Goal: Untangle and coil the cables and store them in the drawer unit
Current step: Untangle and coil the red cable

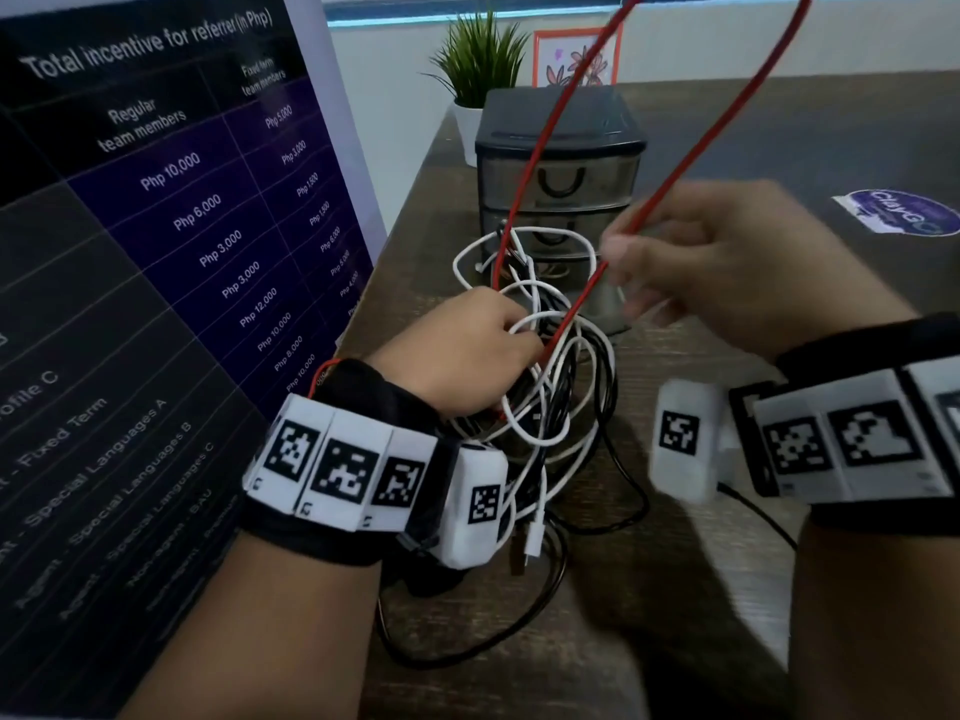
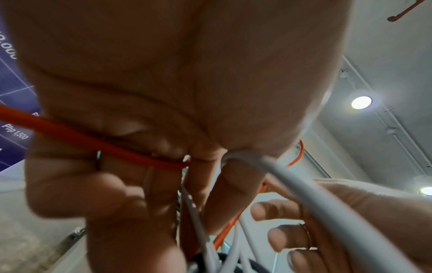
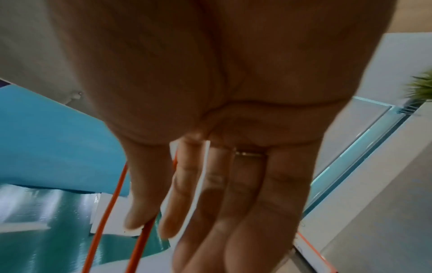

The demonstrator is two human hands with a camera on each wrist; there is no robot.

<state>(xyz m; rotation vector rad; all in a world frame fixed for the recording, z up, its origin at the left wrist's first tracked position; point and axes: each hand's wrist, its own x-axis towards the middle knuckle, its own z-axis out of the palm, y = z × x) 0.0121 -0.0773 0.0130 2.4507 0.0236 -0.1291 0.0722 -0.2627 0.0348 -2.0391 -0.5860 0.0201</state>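
Observation:
A tangle of white cable (image 1: 524, 439), black cable (image 1: 550, 600) and red cable (image 1: 701, 132) hangs over the wooden table (image 1: 831, 148), in front of the dark drawer unit (image 1: 597, 122). My left hand (image 1: 514, 330) grips the middle of the tangle from above. In the left wrist view its fingers (image 2: 163, 184) curl round the red cable (image 2: 93, 142) and the white cable (image 2: 304, 188). My right hand (image 1: 618, 246) pinches the red cable between thumb and forefinger, the other fingers straight (image 3: 151, 224). The red cable (image 3: 103, 212) loops up out of the head view.
A large printed board (image 1: 156, 200) leans along the table's left side. A potted plant (image 1: 478, 59) and a framed picture (image 1: 576, 54) stand behind the drawer unit, whose drawers look closed. A round sticker (image 1: 904, 213) lies at the right. Black cable trails across the near table.

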